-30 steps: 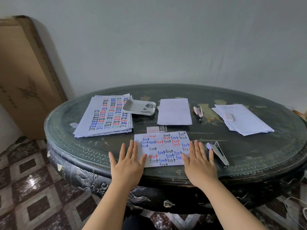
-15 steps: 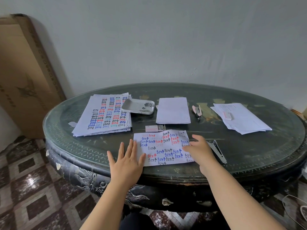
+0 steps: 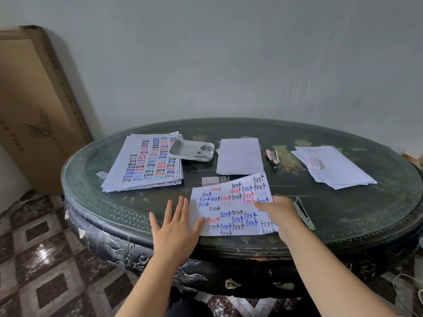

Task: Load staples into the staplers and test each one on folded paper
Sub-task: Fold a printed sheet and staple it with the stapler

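Note:
A printed sheet (image 3: 231, 209) with rows of coloured words lies at the table's near edge, its far right corner raised off the glass. My right hand (image 3: 278, 212) pinches its right edge and lifts it. My left hand (image 3: 176, 221) lies flat beside the sheet's left edge, thumb on the paper. A silver stapler (image 3: 303, 212) lies open just right of my right hand. A pink stapler (image 3: 273, 157) lies further back. A staple box (image 3: 211, 180) sits behind the sheet.
A stack of printed sheets (image 3: 146, 163) lies at the back left, with a white tray (image 3: 191, 150) holding staples beside it. A blank folded paper (image 3: 239, 155) sits in the middle. More white sheets (image 3: 336, 168) with a small pink box (image 3: 315, 163) lie at right. A cardboard box (image 3: 34, 106) leans on the wall.
My right hand went from lying flat beside the sheet to pinching its right edge, and the sheet's far right corner has risen. My left hand stayed flat.

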A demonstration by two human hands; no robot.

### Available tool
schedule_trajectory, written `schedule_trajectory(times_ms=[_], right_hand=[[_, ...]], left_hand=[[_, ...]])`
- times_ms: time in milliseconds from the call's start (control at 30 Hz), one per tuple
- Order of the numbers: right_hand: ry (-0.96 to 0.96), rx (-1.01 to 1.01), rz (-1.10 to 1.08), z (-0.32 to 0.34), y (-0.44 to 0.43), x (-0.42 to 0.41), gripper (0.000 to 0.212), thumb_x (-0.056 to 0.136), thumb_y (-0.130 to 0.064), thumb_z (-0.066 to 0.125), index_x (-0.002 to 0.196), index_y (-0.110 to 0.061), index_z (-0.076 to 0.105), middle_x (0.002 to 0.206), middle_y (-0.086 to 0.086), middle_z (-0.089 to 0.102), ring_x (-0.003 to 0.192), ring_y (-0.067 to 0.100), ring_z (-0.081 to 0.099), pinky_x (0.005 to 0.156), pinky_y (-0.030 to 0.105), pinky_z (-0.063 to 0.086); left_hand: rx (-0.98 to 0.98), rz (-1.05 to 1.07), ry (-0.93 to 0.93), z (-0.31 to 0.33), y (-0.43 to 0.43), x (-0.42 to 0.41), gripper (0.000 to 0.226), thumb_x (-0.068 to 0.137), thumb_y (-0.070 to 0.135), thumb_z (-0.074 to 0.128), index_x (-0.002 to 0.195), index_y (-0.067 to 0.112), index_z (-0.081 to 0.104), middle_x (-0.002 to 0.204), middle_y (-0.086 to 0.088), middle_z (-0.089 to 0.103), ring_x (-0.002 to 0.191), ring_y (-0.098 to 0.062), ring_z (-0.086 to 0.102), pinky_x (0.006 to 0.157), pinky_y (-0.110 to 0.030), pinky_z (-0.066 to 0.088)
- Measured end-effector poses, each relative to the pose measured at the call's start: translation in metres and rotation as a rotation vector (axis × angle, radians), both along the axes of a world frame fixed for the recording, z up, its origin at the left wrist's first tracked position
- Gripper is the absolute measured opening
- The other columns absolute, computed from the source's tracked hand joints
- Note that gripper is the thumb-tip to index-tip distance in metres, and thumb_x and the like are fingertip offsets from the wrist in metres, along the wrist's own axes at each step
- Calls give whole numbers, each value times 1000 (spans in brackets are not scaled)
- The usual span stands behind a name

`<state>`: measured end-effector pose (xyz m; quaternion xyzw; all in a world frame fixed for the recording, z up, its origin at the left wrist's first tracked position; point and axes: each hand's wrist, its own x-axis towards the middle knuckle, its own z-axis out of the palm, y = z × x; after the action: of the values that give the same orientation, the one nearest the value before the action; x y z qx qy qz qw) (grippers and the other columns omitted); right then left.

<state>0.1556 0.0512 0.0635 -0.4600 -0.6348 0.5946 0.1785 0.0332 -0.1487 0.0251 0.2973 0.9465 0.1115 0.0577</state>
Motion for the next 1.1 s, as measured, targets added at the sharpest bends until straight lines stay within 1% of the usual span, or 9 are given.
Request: schedule_trajectory(times_ms=[167,267,367,500,567,667,767,867,1100], right_hand=[[219,-123,101,-1,5,26,26,83,-20,74,108,-19,70,107,-4,73,106,21,65,103,53,43],[307,-161,140,4,3,37,26,83,-17,72,109,-17,70,106,-4,74,107,20,65,103,49,44],[329,-130,195,7,-2,43,24,84,-15,70,108,-16,70,104,-5,74,104,14,67,100,41,47],[270,-26,142,9,1,51,25,85,-33,69,106,-19,70,100,-8,74,99,10,67,90,34,50],[145,229,-63,7,15,55,31,88,-44,63,99,-16,69,93,-3,72,90,11,65,76,30,49],[-397,749,-124,0,46,61,55,85,-57,57,112,-10,62,110,9,62,101,22,54,73,33,44],[-809,794,129,-13,57,58,73,79,-71,52,111,-5,57,117,15,51,105,29,49,82,37,46],[-701,830,183,-15,65,53,51,90,-56,49,105,-8,57,111,13,54,98,27,53,76,36,47],[-216,421,488,94,82,40,24,97,-44,48,110,-28,60,95,-1,60,84,16,53,74,35,47]], left_hand=[[246,54,-248,16,4,-8,88,84,77,26,152,24,13,160,7,8,147,-13,-8,114,-52,-16],[710,132,-612,42,5,-3,62,80,71,52,125,30,57,134,-5,59,121,-26,55,104,-49,39],[1025,175,-890,61,7,6,29,88,45,60,99,19,69,96,-9,75,84,-30,69,83,-53,55],[1054,183,-875,63,9,11,23,93,36,56,91,17,69,82,-8,74,73,-29,67,76,-50,54],[1056,181,-878,62,9,12,23,92,37,56,92,18,69,77,-4,74,67,-24,66,70,-43,53],[1056,169,-908,61,7,13,23,92,36,55,94,17,69,81,-5,75,68,-24,68,71,-44,55],[1056,145,-928,64,8,17,24,93,35,55,93,16,69,85,-8,75,70,-26,68,74,-46,55],[1044,122,-921,66,8,19,26,92,37,55,96,14,68,86,-9,75,71,-26,68,73,-46,55],[1039,49,-961,61,4,31,26,94,34,53,91,13,67,86,-8,75,69,-24,71,63,-37,57]])
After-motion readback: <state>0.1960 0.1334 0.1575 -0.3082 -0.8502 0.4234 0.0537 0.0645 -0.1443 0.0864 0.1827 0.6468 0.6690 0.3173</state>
